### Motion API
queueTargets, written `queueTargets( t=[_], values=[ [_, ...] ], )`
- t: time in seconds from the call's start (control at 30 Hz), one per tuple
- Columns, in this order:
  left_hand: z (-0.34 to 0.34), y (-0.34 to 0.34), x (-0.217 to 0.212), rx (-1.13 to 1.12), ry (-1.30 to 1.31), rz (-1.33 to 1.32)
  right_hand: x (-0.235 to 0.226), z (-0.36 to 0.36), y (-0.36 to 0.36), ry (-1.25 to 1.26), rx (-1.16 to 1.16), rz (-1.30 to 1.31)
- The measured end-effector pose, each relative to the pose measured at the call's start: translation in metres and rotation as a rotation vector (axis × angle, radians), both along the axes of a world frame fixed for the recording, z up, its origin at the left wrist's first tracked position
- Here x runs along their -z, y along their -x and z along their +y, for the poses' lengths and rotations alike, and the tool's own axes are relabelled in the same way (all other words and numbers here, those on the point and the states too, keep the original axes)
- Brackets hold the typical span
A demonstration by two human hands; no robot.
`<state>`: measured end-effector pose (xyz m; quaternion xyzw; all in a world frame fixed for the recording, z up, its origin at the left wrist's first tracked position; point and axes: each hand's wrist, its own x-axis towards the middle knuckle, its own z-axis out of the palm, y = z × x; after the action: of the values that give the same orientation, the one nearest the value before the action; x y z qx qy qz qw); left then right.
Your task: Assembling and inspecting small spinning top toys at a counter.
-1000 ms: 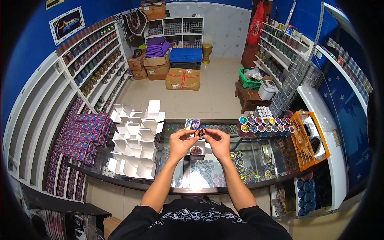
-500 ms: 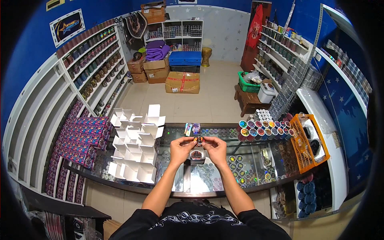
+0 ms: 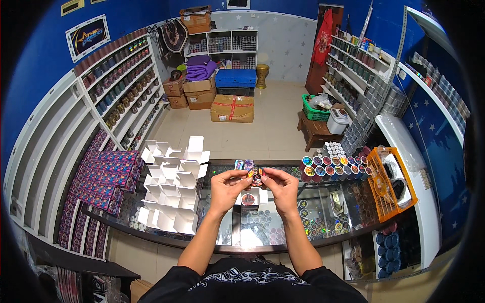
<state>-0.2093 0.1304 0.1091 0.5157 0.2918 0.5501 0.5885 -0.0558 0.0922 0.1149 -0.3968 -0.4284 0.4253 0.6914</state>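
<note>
My left hand (image 3: 226,191) and my right hand (image 3: 282,190) meet over the middle of the glass counter. Between the thumbs and fingertips of both is a small round black label (image 3: 256,177) with a red and yellow print, its printed face toward me. Just below it on the counter stands a small open box (image 3: 248,208). Inside this box sits a round container (image 3: 248,199) with a printed red and dark top, and a white flap sticks out beside it. Beyond my fingers lie small colourful cards (image 3: 244,164), partly covered by my left hand.
Open white boxes (image 3: 174,194) stand in rows at left, beside stacked purple printed boxes (image 3: 108,177). Right of my hands are rows of round-topped spools (image 3: 328,170) and an orange crate (image 3: 391,177). More round pieces show through the glass counter (image 3: 262,235).
Both hands have come slightly closer, and the label has turned so that more of its printed face shows. The whole view has shifted a little downward.
</note>
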Motion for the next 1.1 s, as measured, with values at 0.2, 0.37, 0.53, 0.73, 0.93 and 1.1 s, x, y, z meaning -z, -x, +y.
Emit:
queueTargets(
  t=[0.2,0.37,0.53,0.73,0.93,1.1],
  values=[
    [-0.007,-0.003,-0.01,0.012,-0.072,-0.015,-0.012,-0.008,0.0,-0.076,-0.016,0.069],
    [-0.011,-0.01,-0.012,-0.007,-0.093,-0.029,-0.006,-0.011,-0.01,-0.145,-0.035,-0.052],
    [-0.018,-0.02,-0.018,-0.037,-0.076,-0.037,-0.013,-0.017,-0.024,-0.239,0.043,-0.455],
    [-0.025,-0.031,-0.018,-0.064,-0.031,-0.052,-0.023,-0.026,-0.042,-0.308,0.077,-0.66],
    [-0.038,-0.035,-0.023,-0.038,-0.029,-0.021,-0.033,-0.034,-0.061,-0.289,-0.009,-0.68],
    [-0.042,-0.03,-0.017,-0.034,-0.043,0.032,-0.051,-0.037,-0.072,-0.254,-0.138,-0.722]
  ],
)
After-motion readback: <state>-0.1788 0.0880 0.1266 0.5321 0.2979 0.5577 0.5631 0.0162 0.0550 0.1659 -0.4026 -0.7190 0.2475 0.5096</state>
